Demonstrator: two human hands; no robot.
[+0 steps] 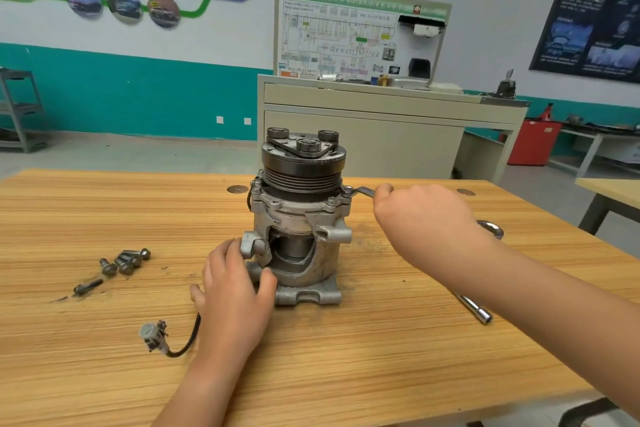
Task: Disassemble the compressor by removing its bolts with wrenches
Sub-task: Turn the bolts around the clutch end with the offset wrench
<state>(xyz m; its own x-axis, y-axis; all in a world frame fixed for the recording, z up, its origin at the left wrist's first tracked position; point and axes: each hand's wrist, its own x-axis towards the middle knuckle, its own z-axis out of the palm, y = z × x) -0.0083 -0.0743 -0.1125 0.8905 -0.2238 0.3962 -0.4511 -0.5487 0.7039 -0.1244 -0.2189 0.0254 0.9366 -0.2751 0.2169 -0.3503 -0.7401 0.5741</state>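
Compressor (pixel 299 218) sits clear of table (pixel 104 357) edges, left hand (pixel 232 288) gripping it, right hand (pixel 415 215) gripping wrench (pixel 358 191) (bolts (pixel 124 262) leftward).

Hidden parts
Inside right hand (pixel 415 215), wrench (pixel 360 191) handle unseen; forearm (pixel 519 281) covers most of ring spanner (pixel 498 231) and socket bar (pixel 481 314); cable (pixel 194 336) passes behind left hand (pixel 235 284).

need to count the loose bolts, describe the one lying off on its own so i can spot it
On the wooden table, look left of the compressor to the cluster of bolts. The lone bolt lies nearer the camera, apart from them, flat and dark.
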